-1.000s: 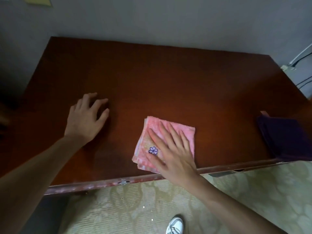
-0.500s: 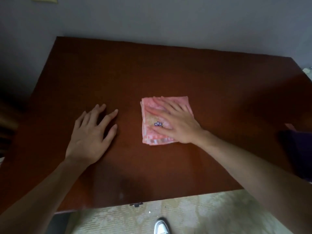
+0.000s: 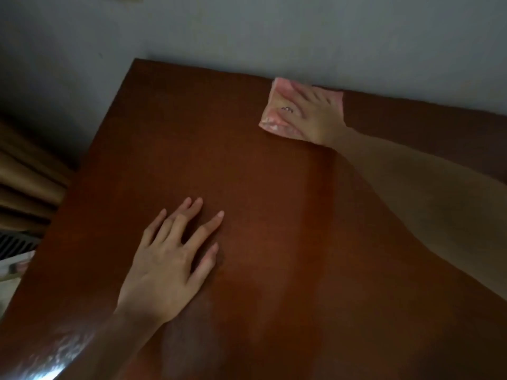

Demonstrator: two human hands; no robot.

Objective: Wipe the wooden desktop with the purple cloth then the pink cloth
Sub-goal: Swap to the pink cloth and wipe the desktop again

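Note:
The folded pink cloth (image 3: 277, 105) lies at the far edge of the dark wooden desktop (image 3: 247, 165), against the wall. My right hand (image 3: 315, 116) presses flat on top of it, fingers spread toward the far left, arm stretched across the desk. My left hand (image 3: 175, 256) rests flat on the bare wood nearer to me, fingers apart, holding nothing. The purple cloth is out of view.
A grey wall (image 3: 274, 31) runs along the desk's far edge. Brown curtain folds (image 3: 24, 174) hang off the desk's left side, with a vent and some papers (image 3: 13, 264) below them.
My right hand has pushed the pink cloth from the near edge across to the far edge by the wall. The view shifted left; the purple cloth dropped out of sight.

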